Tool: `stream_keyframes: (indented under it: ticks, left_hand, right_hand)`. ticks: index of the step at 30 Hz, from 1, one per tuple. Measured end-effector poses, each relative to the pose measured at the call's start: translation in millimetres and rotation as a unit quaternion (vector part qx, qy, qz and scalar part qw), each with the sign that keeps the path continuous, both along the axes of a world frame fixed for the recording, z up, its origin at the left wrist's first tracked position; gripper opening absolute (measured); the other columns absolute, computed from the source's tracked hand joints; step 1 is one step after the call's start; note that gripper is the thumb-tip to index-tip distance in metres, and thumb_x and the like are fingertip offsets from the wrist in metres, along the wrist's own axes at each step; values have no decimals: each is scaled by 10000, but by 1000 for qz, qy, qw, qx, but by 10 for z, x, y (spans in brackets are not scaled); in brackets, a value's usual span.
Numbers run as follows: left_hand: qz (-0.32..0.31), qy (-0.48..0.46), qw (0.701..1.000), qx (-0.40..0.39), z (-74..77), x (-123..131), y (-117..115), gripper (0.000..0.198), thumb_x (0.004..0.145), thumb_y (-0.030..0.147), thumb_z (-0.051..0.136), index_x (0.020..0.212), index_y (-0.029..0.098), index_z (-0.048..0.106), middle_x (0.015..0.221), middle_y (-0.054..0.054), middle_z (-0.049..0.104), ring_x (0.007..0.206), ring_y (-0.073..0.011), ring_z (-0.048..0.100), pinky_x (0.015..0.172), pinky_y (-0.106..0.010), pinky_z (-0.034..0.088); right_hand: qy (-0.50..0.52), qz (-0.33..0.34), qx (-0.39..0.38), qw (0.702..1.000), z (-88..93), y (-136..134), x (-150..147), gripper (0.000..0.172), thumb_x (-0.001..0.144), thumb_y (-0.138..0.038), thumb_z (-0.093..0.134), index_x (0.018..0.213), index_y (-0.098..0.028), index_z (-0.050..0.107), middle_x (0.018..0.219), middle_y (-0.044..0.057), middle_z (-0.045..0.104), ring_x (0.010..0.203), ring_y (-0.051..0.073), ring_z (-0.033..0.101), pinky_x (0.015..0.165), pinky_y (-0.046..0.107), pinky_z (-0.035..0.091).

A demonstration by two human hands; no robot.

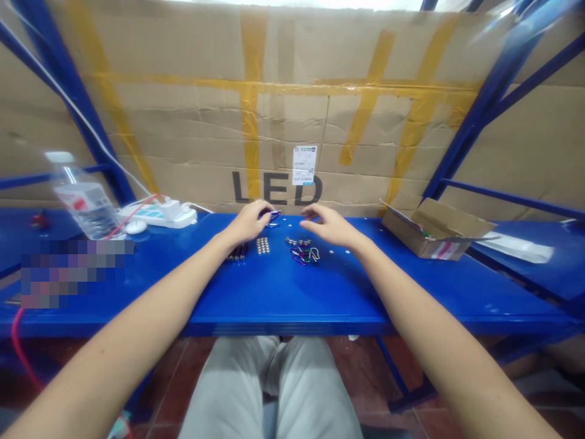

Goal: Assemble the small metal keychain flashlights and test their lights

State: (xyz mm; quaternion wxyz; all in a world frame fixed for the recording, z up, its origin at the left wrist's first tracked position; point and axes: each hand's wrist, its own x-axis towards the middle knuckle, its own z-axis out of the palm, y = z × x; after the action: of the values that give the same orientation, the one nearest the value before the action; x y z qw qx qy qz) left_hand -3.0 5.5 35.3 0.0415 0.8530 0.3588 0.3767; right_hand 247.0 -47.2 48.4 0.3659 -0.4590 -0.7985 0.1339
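My left hand (250,221) is closed around a blue-purple carabiner (274,214), above the far part of the blue table (283,292). To its right, my right hand (326,224) is held with thumb and fingers apart, and nothing shows between them. Several coloured carabiners (305,255) lie in a loose cluster below my right hand, with a row of small silver metal pieces (299,242) just behind them. Small round metal pieces (263,246) stand in neat rows near my left wrist. Beside them is a row of dark purple items (236,253), partly hidden by my left forearm.
An open cardboard box (434,235) stands at the right, next to a white packet (521,247). At the left are a water bottle (86,204) and a white power strip (158,214) with cables. A large taped cardboard sheet (196,134) rises behind the table between blue metal posts.
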Motion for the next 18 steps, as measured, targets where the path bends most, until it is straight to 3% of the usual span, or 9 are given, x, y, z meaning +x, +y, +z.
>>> stream_keyframes:
  ticks: [3,6,9,13,18]
  left_hand:
    - [-54,-24,998,-3,29,170,-250,184,947,213,482,1067,172,616,1032,-79,697,948,-201,633,866,-353,481]
    - [-91,-11,996,4,-16,289,-413,151,957,214,480,1061,169,579,1029,-80,677,945,-197,624,855,-345,477]
    - [-84,25,996,25,-59,321,-458,128,943,259,540,1032,170,559,1018,-90,650,957,-220,596,849,-356,468]
    - [-67,49,996,27,-66,303,-450,62,961,229,493,966,185,536,959,-85,647,896,-222,592,802,-351,451]
    - [-29,88,996,-11,-68,320,-500,160,983,266,441,888,198,551,848,-54,642,778,-211,578,700,-321,394]
  right_hand:
    - [105,110,-12,988,-37,-21,-104,367,851,-357,672,1169,-184,619,1241,125,668,1098,232,638,919,398,528]
    - [117,167,-80,976,-63,-29,-149,242,874,-337,626,1049,-168,629,922,76,721,832,186,677,758,341,545]
    - [62,131,-124,982,-66,-23,-125,160,895,-311,571,871,-161,620,621,-2,617,575,143,596,595,283,472]
    - [-47,90,-21,995,-45,-19,-89,224,902,-261,533,714,-161,602,599,-5,587,580,127,534,587,260,374]
    - [-89,89,93,988,-53,-23,-104,192,895,-200,538,736,-153,636,671,12,622,640,127,521,632,254,352]
